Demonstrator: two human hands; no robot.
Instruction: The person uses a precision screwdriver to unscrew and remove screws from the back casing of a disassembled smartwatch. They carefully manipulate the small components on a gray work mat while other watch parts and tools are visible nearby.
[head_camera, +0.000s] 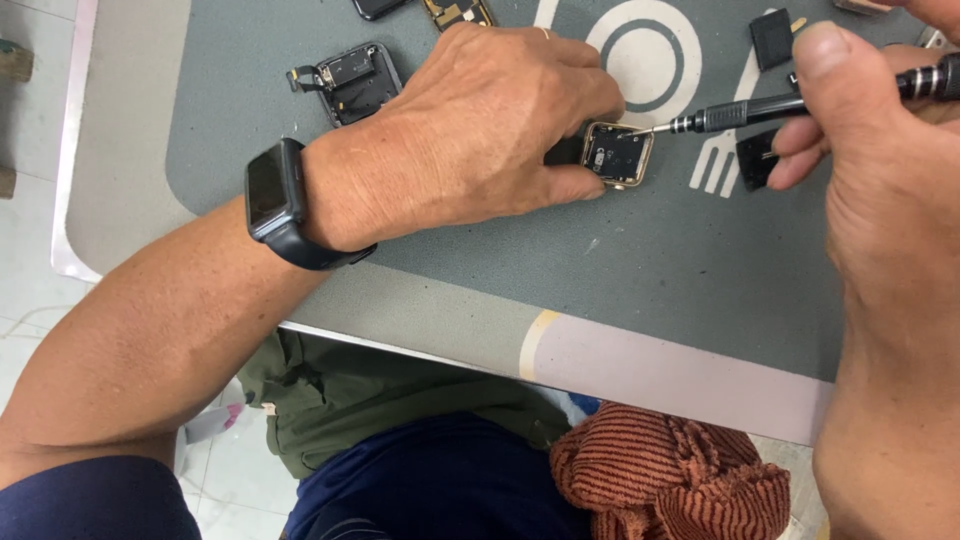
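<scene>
On the grey work mat (620, 260), the left hand (470, 130) pinched an opened gold smartwatch case (618, 155) flat while the right hand (870, 110) gripped a precision screwdriver (760, 108), tip at the case's corner. Disassembly looked midway: another stripped watch body (355, 82) lay nearby.

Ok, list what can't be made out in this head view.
- Screwdriver tip: too small to see what it touches inside the watch case.
- Case's left side: hidden under the left hand.
- Right hand: cut off by the right edge; its grip is partly hidden.
- Parts at the top edge: cropped.
</scene>
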